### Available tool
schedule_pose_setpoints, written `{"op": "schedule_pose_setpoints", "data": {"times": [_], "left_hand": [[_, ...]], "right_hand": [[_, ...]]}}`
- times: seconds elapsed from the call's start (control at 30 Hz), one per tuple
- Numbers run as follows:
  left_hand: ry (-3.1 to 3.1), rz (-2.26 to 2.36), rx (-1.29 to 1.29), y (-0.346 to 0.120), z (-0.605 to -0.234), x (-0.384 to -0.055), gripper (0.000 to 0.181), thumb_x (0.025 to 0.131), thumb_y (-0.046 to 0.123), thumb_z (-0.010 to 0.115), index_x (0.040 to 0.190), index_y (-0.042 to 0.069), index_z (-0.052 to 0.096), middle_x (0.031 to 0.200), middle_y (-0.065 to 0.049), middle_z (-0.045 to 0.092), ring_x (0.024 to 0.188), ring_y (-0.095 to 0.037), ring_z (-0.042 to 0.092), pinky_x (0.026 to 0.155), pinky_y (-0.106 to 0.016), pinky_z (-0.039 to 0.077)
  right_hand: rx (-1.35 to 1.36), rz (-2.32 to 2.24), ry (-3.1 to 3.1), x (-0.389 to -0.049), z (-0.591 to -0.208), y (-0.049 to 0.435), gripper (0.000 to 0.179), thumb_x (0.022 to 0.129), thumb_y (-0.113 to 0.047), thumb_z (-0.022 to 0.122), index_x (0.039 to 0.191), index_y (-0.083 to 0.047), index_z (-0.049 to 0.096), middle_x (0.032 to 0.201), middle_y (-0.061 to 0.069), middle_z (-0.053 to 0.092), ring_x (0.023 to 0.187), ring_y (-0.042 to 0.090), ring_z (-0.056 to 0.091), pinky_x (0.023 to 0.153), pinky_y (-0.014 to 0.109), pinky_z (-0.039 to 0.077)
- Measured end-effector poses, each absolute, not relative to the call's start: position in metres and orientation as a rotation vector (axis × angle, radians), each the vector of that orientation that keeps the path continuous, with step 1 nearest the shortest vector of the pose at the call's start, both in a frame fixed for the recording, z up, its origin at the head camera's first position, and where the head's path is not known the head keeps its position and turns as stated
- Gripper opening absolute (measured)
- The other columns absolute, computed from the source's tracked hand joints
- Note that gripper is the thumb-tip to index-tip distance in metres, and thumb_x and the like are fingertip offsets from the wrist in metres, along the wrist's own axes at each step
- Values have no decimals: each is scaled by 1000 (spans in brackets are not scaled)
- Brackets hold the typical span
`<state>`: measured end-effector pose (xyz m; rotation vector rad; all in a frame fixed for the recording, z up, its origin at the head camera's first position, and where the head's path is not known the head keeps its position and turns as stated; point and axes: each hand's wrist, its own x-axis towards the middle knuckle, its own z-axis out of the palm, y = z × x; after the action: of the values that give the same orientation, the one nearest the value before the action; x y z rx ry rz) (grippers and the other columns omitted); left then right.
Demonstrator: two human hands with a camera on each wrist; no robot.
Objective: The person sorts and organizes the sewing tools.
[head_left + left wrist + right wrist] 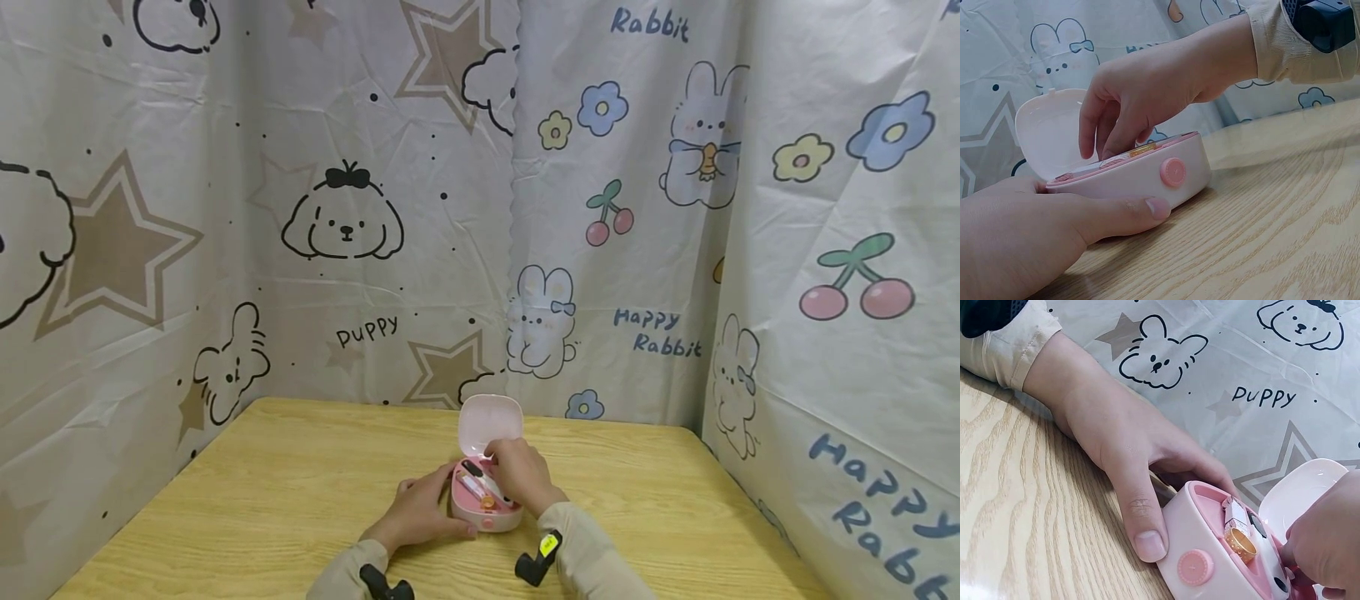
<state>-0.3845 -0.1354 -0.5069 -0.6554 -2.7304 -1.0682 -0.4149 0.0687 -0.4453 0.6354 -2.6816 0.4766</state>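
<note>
My left hand (422, 510) grips a small pink-and-white jewelry box (1141, 181) from the left, its thumb along the front beside a round pink button (1195, 567) and its fingers around the far side. The box's lid (491, 421) stands raised at the back. From the right, my right hand (522, 475) reaches down inside, fingertips bent into the compartments; I cannot tell whether they pinch anything. Within the box lie a gold ring (1239, 549), a small whitish piece (1235, 514) and a white item with black parts, partly covered by the right hand.
The box stands on a wood-grain table (300, 467). Fabric curtains (337, 125) printed with puppies, stars and rabbits enclose the table at the back and both sides. Black wrist cameras (536, 562) sit on both beige sleeves (600, 558).
</note>
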Motion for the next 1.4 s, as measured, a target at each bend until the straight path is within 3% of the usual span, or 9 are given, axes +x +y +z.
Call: {"op": "schedule_pose_setpoints", "data": {"times": [0.73, 1.4], "left_hand": [[-2729, -1083, -657, -135, -508, -385, 118, 70, 70, 84, 159, 9, 39, 154, -8, 51, 137, -28, 50, 100, -59, 27], [-2740, -1090, -651, -135, -503, -381, 118, 69, 70, 85, 159, 9, 39, 154, -10, 51, 137, -30, 50, 101, -60, 26]], "right_hand": [[630, 505, -2764, -414, -442, 69, 17, 92, -4, 74, 108, -8, 78, 89, 4, 72, 69, 18, 59, 60, 35, 52], [628, 751, -2731, -418, -445, 88, 23, 88, 6, 71, 108, -5, 76, 96, 7, 73, 85, 21, 65, 79, 43, 57]]}}
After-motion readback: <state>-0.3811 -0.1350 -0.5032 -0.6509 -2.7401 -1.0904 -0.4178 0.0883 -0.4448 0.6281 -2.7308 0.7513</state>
